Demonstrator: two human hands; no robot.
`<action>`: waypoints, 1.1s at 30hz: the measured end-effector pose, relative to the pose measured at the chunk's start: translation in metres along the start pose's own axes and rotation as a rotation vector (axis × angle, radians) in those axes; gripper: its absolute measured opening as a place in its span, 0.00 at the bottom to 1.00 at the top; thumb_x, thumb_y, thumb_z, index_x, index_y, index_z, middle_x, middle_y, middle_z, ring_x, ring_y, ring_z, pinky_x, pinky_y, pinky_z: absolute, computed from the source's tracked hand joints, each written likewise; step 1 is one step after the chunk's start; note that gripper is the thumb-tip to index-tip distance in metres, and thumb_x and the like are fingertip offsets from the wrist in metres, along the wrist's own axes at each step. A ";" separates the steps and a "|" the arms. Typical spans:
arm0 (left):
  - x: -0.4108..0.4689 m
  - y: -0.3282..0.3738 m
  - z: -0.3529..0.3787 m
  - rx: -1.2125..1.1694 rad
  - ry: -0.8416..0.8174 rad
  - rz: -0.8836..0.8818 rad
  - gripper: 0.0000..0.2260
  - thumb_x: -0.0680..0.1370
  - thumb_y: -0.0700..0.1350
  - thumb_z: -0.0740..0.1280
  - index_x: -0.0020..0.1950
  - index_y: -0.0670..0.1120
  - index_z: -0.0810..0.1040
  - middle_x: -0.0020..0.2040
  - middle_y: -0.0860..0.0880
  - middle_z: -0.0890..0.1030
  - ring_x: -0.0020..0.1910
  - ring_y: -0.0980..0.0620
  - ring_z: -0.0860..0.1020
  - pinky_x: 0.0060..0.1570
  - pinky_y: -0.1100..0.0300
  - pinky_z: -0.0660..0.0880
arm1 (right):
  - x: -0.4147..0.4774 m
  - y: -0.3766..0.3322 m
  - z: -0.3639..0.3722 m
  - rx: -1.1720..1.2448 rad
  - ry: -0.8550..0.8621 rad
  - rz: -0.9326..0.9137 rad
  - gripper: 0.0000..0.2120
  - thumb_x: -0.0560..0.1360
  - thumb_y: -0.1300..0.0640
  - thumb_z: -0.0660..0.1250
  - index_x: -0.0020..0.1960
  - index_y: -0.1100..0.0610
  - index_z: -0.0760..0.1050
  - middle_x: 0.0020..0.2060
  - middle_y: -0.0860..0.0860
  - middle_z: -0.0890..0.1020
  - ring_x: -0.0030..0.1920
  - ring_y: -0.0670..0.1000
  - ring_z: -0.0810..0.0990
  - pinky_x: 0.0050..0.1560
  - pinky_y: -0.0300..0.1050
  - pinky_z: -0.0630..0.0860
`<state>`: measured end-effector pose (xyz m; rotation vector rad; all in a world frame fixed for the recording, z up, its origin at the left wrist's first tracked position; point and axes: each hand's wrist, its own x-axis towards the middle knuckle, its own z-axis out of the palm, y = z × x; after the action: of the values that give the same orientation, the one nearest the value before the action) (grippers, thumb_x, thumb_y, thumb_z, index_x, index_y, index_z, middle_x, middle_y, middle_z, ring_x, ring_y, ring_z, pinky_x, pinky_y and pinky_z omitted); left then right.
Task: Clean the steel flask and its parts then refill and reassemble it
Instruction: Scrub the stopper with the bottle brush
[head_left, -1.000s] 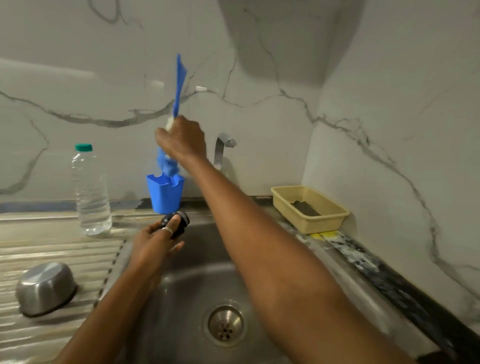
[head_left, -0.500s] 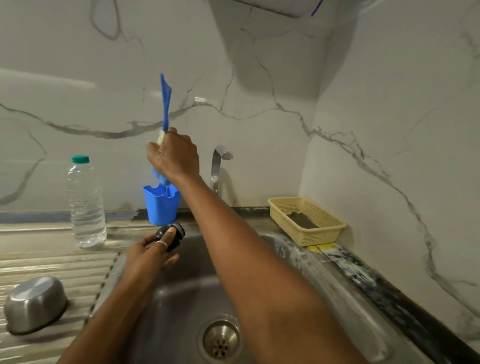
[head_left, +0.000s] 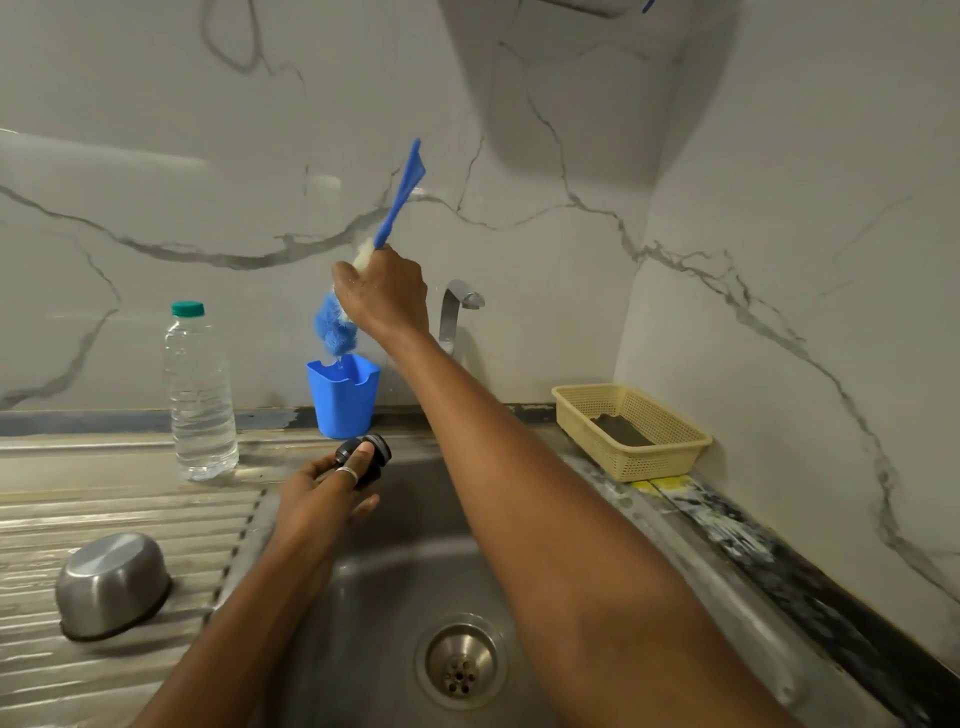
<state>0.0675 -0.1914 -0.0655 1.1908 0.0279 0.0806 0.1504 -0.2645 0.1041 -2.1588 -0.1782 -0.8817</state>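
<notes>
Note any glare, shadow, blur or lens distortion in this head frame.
Head view: a soft glare band on the wall tiles; a broad shadow on the wall above the tap; wide-angle bending of the counter edges; the right hand and blue brush look slightly soft, the left hand and black cap sharp.

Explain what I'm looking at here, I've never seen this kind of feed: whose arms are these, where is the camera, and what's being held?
There is no machine: a person wears one wide-angle camera on the head, looking down at a steel sink. The right hand reaches forward, gripping a blue bottle brush just above its blue holder. The left hand holds a small black flask cap in its fingers over the basin. On the draining board stand a water bottle and an upturned steel bowl. A yellow basket sits beside the wall, the tap behind.
</notes>
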 end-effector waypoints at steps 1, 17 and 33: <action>-0.001 0.001 0.000 -0.003 0.004 -0.006 0.15 0.81 0.44 0.69 0.65 0.40 0.77 0.58 0.41 0.82 0.55 0.49 0.82 0.46 0.58 0.79 | -0.003 0.001 -0.003 0.026 0.011 0.011 0.10 0.78 0.54 0.64 0.46 0.62 0.71 0.33 0.52 0.76 0.32 0.51 0.75 0.31 0.43 0.65; -0.004 -0.004 -0.006 0.199 0.026 -0.015 0.18 0.79 0.48 0.72 0.65 0.40 0.78 0.52 0.41 0.82 0.37 0.55 0.79 0.32 0.66 0.77 | -0.158 0.067 -0.106 0.683 0.203 0.466 0.03 0.75 0.62 0.72 0.45 0.60 0.79 0.32 0.55 0.84 0.29 0.48 0.83 0.40 0.47 0.85; 0.004 -0.002 -0.010 0.149 0.095 -0.022 0.14 0.83 0.54 0.65 0.62 0.46 0.79 0.57 0.44 0.82 0.51 0.48 0.82 0.51 0.56 0.81 | -0.170 0.093 -0.091 0.651 0.147 0.510 0.08 0.76 0.59 0.67 0.49 0.64 0.80 0.30 0.53 0.84 0.31 0.52 0.84 0.45 0.50 0.84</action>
<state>0.0713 -0.1821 -0.0709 1.3342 0.1320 0.1174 0.0107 -0.3670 -0.0215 -1.4281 0.1432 -0.5724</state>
